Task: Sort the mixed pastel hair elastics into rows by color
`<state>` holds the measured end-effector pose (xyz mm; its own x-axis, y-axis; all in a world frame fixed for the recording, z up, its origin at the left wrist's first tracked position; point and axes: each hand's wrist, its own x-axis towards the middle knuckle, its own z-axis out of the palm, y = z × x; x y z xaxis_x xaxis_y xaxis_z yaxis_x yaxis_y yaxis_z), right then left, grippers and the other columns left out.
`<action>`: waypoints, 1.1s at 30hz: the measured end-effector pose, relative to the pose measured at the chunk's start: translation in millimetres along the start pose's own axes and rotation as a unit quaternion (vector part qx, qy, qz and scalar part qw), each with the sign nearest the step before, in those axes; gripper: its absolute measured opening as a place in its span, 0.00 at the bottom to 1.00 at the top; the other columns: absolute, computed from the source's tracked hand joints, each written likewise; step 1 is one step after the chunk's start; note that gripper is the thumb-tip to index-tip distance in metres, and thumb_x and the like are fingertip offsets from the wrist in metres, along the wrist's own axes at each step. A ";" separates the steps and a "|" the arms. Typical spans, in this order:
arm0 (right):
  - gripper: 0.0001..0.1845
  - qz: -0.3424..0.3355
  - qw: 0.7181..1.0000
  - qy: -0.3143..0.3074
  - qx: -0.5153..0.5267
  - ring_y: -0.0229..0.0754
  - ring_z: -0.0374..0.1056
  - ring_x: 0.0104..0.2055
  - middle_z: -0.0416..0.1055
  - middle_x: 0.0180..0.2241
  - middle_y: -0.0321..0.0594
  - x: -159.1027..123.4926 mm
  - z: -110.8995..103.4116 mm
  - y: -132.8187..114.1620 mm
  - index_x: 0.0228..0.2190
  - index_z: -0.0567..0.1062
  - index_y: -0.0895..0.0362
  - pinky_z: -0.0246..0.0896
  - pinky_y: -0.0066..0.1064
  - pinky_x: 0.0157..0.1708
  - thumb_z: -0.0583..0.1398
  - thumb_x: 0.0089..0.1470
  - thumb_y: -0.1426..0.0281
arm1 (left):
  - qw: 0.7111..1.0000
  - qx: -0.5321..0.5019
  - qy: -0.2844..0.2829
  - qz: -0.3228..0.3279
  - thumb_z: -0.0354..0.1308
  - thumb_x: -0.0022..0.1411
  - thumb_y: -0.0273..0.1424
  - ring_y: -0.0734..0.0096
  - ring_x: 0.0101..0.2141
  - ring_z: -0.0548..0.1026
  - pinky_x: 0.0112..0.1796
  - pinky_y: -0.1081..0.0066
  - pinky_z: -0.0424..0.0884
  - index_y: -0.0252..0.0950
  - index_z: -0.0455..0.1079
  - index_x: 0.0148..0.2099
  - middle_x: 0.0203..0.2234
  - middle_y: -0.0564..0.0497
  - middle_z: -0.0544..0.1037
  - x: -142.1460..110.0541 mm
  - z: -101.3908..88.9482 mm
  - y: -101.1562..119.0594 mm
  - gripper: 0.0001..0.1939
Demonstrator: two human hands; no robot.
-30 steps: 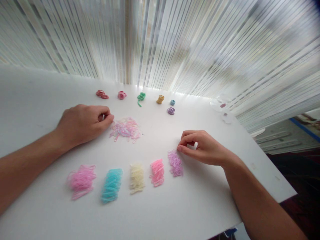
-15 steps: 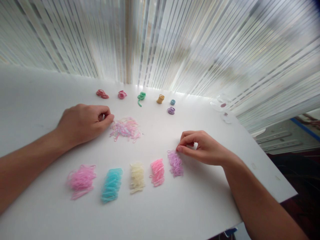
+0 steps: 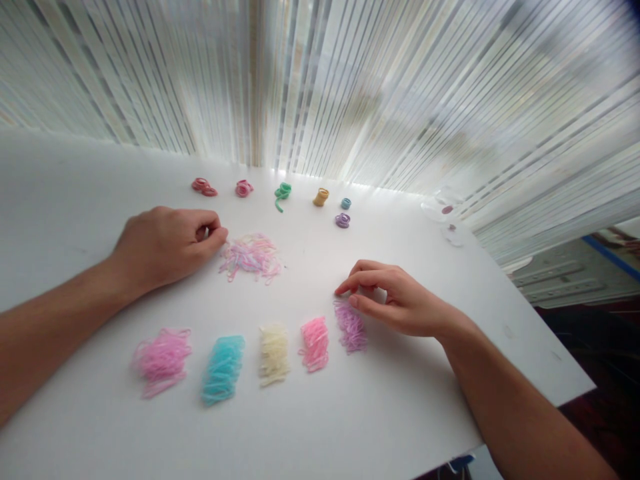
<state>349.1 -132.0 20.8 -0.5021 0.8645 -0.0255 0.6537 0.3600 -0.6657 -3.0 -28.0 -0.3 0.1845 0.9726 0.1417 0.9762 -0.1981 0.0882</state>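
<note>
Beside a loose mixed pile of pastel rubber bands (image 3: pixel 254 257), my left hand (image 3: pixel 167 243) rests on its side with thumb and forefinger pinched together. Whatever is between those fingertips is too small to make out. My right hand (image 3: pixel 395 297) hovers at the top edge of the purple rubber bands (image 3: pixel 351 328), thumb and forefinger apart, with nothing visible in them. In the front row lie further piles of bands: pink-violet (image 3: pixel 164 361), turquoise (image 3: pixel 223 371), cream (image 3: pixel 274 355) and bright pink (image 3: pixel 315 344).
Along the back of the white table (image 3: pixel 320 433) are small coiled bundles: red (image 3: pixel 204 187), pink (image 3: pixel 244 189), green (image 3: pixel 283 192), yellow (image 3: pixel 321 197), blue (image 3: pixel 346 204) and purple (image 3: pixel 343 221). Clear plastic pieces (image 3: pixel 452 233) lie at the right. A striped curtain (image 3: pixel 300 87) hangs behind.
My right hand's thumb and forefinger have parted, and the forefinger has reached left over the top of the purple bands. My left hand stays where it was.
</note>
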 end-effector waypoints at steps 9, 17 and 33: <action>0.16 -0.027 0.999 -0.017 0.026 0.37 0.70 0.35 0.74 0.38 0.41 -0.7 -1.0 1.3 0.43 0.86 0.55 0.63 0.29 0.32 0.59 0.61 0.78 | 1.000 0.008 0.005 0.000 0.43 0.62 0.49 0.58 0.31 0.71 0.30 0.66 0.52 0.44 0.71 0.34 0.28 0.50 0.76 0.5 1.2 0.1 0.20; 0.15 0.007 1.000 -0.010 0.028 0.40 0.71 0.36 0.74 0.39 0.43 -0.4 -2.5 1.7 0.45 0.85 0.56 0.61 0.29 0.29 0.60 0.61 0.76 | 1.000 0.008 -0.004 -0.002 0.44 0.63 0.48 0.59 0.32 0.72 0.31 0.67 0.53 0.43 0.72 0.36 0.29 0.49 0.77 -1.4 -2.6 1.6 0.20; 0.15 0.012 1.000 -0.001 0.020 0.39 0.68 0.35 0.74 0.38 0.42 -0.9 -4.1 4.5 0.44 0.84 0.56 0.60 0.29 0.30 0.60 0.60 0.77 | 1.000 0.002 -0.012 0.001 0.45 0.64 0.48 0.58 0.32 0.72 0.31 0.66 0.53 0.43 0.73 0.37 0.29 0.49 0.77 -1.1 -2.3 2.3 0.20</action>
<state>354.8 -129.7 20.9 -0.4881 0.8717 -0.0439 0.6420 0.3245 -0.6946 -1.2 -29.8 2.0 0.1891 0.9749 0.1179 0.9764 -0.1995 0.0830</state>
